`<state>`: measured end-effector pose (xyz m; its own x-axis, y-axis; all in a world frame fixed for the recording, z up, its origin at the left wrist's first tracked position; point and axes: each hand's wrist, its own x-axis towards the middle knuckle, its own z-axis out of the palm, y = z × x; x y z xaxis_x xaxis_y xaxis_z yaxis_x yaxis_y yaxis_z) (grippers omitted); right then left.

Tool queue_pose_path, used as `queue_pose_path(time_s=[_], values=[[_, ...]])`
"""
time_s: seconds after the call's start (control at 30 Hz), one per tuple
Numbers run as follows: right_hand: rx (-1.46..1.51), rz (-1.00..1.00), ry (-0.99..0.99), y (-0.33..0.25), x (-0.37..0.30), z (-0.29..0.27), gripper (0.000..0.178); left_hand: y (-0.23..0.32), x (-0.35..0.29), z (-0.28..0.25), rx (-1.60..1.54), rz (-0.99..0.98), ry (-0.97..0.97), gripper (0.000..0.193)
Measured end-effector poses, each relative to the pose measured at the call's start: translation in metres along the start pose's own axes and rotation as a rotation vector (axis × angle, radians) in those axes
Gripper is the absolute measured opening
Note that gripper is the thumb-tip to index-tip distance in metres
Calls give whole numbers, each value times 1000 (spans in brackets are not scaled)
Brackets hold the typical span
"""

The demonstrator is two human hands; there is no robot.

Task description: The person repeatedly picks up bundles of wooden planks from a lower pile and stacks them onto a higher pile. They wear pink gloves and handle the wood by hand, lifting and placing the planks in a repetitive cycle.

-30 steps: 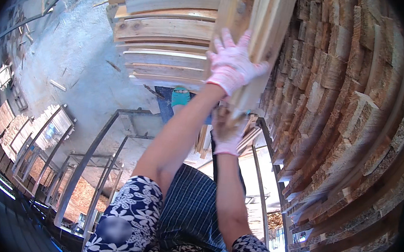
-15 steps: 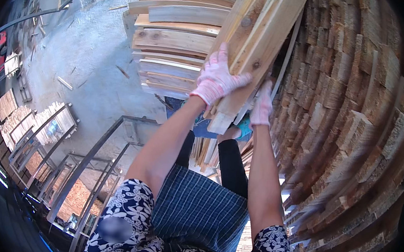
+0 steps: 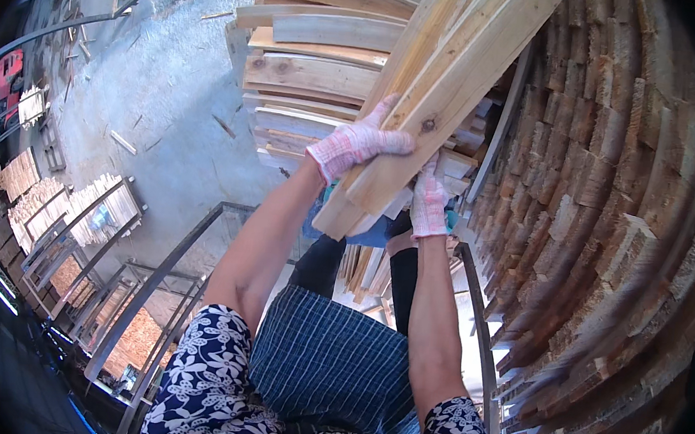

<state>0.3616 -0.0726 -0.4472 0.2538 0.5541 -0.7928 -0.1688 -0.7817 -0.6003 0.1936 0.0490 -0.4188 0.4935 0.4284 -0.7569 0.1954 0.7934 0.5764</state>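
Observation:
Several long pale wooden boards [image 3: 449,94] are bunched together and slant from the middle of the view up to the upper right. My left hand [image 3: 360,145], in a pink-and-white knit glove, grips their left side near the close end, thumb across the top face. On the right edge of the bunch is my right hand [image 3: 429,198], gloved alike, its fingers partly hidden under and behind the boards. The topmost board has a dark knot. Beneath and to the left lies a stack of boards [image 3: 319,74] set crosswise.
A tall wall of stacked boards [image 3: 589,197] with rough ends rises along the right. Dark metal frames [image 3: 157,271] stand at lower left, and another metal bar [image 3: 480,311] is right of my right forearm. Bundled wood [image 3: 104,212] and scraps lie on the concrete floor [image 3: 176,95].
The bunch of boards has come closer to my body, its near end swinging left and down. Both gloved hands have shifted left with it, and more of the wood beneath shows.

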Motion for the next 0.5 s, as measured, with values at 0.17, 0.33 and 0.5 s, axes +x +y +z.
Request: queue_pose_path(time_s=[0.17,0.33,0.5], values=[[154,-41,84,-58,-78,-13,70,10,-60,34,-415,-21,-81,103],[-105,83,44,-116,-218,-37,56,39,-182,78,-614,29,-109,96],[-80,202,-7,-80,-305,-49,66,-21,-261,90,-568,-68,-195,94]])
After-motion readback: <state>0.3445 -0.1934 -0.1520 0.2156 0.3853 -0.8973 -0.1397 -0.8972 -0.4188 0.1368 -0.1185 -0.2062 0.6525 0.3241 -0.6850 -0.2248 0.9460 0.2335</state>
